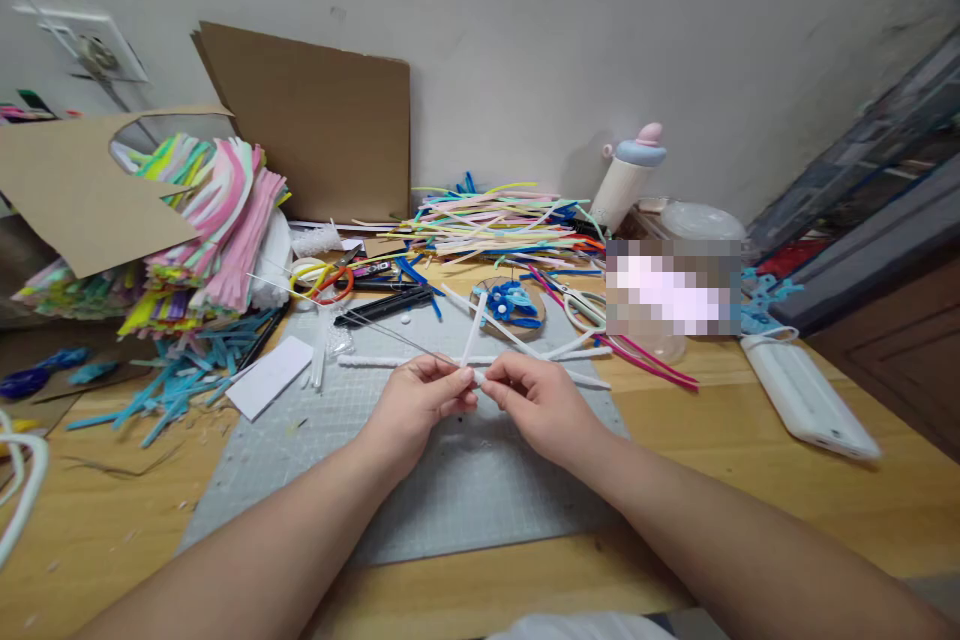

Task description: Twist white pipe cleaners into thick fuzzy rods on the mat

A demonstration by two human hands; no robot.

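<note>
Over the grey cutting mat [450, 500], my hands meet fingertip to fingertip. My left hand [420, 405] pinches a white pipe cleaner [473, 332], one end of which sticks up between the hands. Thin metal wires [386, 328] run from the left fingers toward the upper left. My right hand [541, 405] is closed at the same spot, thumb and finger on the white piece; its bent part is mostly hidden by the fingers. Just behind lie loose white pipe cleaners [364, 360] and a blue flower-like piece [511, 304] on a round base.
Behind the mat lie orange-and-yellow-handled scissors [324, 282], white-handled scissors [583, 310] and a pile of coloured pipe cleaners [495, 225]. Bundled pipe cleaners [225, 220] and cardboard [315, 130] stand left. A white bottle [624, 185] and a white power bank-like device [810, 400] are right.
</note>
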